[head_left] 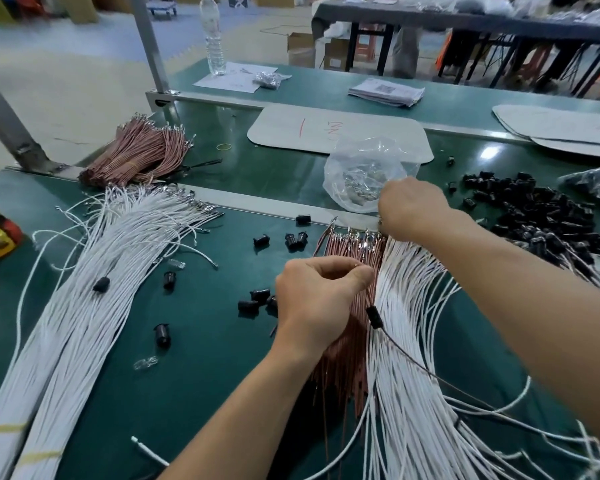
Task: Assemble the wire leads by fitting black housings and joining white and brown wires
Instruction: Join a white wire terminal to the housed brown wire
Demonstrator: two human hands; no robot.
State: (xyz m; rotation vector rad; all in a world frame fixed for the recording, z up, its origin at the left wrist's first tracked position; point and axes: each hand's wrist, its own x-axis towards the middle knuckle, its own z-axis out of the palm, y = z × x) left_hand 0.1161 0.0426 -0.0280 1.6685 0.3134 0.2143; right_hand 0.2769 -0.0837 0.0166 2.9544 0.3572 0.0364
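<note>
My left hand (317, 294) pinches the top of a thin brown wire with a black housing (374, 317) threaded on it, held above a flat row of brown wires (350, 258). My right hand (411, 209) is curled at the upper ends of the white wires (413, 358) fanned out on the right; what its fingers hold is hidden. Loose black housings (260, 299) lie scattered on the green mat between the bundles.
A large bundle of white wires (84, 306) lies at left, a brown wire bundle (139, 150) behind it. A clear bag of metal parts (364, 174) sits beyond my right hand. A heap of black housings (548, 209) fills the right. A water bottle (213, 36) stands far back.
</note>
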